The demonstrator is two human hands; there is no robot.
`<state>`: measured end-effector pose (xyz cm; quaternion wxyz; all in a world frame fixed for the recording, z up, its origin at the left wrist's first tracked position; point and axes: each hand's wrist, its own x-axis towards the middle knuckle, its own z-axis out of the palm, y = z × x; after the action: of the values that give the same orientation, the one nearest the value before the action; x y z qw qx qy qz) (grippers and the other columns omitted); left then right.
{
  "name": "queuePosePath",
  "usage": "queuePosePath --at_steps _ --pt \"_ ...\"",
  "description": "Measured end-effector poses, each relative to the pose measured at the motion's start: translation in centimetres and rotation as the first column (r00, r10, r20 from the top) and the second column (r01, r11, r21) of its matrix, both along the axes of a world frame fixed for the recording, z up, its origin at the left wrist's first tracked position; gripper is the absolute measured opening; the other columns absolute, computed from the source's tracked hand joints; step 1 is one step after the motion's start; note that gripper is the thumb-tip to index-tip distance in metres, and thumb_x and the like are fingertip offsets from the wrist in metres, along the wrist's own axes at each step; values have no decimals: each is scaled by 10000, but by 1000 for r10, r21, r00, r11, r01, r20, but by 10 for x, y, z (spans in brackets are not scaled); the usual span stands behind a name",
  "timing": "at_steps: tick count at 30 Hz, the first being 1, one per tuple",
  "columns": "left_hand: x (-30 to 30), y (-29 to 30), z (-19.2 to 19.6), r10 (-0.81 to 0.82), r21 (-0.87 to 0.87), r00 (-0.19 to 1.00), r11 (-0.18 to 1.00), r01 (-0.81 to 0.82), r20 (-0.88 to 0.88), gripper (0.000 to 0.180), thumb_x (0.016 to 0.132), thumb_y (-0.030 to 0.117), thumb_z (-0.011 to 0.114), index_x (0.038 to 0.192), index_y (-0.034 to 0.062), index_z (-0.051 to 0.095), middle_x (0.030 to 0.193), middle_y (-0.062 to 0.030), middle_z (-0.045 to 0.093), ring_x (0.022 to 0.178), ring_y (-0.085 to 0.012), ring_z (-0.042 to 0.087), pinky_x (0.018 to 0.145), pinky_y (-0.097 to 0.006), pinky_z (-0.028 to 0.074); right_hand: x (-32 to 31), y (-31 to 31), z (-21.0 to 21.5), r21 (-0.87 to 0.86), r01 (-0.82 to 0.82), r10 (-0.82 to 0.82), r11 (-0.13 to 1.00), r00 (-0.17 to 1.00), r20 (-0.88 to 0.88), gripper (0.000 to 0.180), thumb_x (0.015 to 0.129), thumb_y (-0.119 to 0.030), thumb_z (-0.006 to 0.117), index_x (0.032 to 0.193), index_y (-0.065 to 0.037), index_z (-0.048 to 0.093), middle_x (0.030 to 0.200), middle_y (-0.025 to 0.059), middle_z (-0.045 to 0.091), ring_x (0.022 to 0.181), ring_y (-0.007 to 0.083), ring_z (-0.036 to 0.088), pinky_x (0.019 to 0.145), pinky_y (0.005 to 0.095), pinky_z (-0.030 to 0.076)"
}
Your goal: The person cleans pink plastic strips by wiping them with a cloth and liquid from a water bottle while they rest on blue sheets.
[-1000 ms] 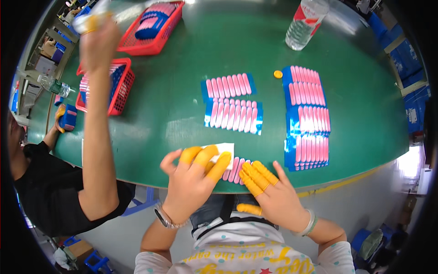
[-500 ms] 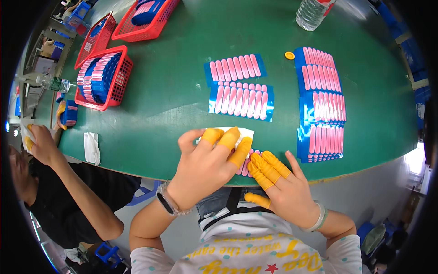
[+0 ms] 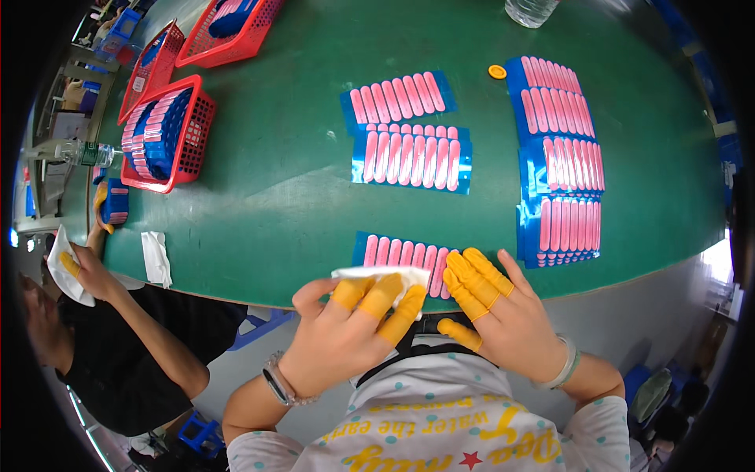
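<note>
A blue sheet with a row of pink round-ended strips lies at the table's near edge in front of me. My left hand, yellow finger cots on several fingers, is closed on a folded white cloth at the sheet's near side, covering part of the strips. Stretched out flat, the cot-covered fingers of my right hand touch the sheet's right end. Its thumb is held apart, lower down. Farther off lie two similar pink-and-blue sheets, partly overlapping. To the right, several more sheets form an overlapping column.
Red baskets with pink-and-blue sheets stand at the far left. Nearby are a clear bottle and a white cloth strip. A yellow ring-like piece and a water bottle are at the back. A co-worker's hand holds white cloth at left.
My left hand has drawn the white cloth toward me, uncovering much of the near sheet's strips. My right hand stays at the sheet's right end. The co-worker's hand has shifted slightly.
</note>
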<state>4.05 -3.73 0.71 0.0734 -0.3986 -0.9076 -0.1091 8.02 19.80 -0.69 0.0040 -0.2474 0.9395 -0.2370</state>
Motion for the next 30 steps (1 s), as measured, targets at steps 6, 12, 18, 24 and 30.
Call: queuePosePath --at_steps 6,12,18,24,30 --pt "-34 26 -7 -5 -50 984 999 -3 -176 317 734 218 681 1039 204 764 1130 21 642 1023 -190 576 920 -450 287 2 -1 5 20 11 -11 1000 1000 -7 526 858 -318 724 1244 30 640 1308 169 621 1283 308 552 1126 510 382" --pt "16 5 -5 -4 -34 1000 999 3 -26 332 743 198 671 1058 221 773 1095 32 648 1006 -166 594 883 -439 286 -1 0 3 -4 9 -9 1000 1000 10 539 843 -319 731 1250 23 644 1324 156 619 1295 301 546 1135 506 372" --pt "14 9 3 2 -34 1000 999 -2 4 330 739 197 676 1054 202 774 1091 32 647 1008 -175 592 882 -436 281 7 7 7 30 57 -57 998 998 -19 513 841 -316 731 1218 24 660 1316 142 626 1307 303 539 1143 525 354" --pt "-23 36 -5 -31 -37 990 999 26 -134 379 745 197 661 1113 161 741 1146 -6 624 1029 -224 575 922 -460 286 6 4 11 42 71 -70 997 997 -21 496 838 -325 731 1187 23 670 1300 136 636 1294 295 549 1147 522 348" --pt "20 17 -5 -35 -99 997 995 29 -67 331 801 226 664 1112 156 753 1117 25 640 963 -127 588 931 -407 281 8 -1 8 56 95 -93 994 995 -31 475 839 -315 733 1174 18 679 1300 129 638 1286 292 555 1148 525 348"
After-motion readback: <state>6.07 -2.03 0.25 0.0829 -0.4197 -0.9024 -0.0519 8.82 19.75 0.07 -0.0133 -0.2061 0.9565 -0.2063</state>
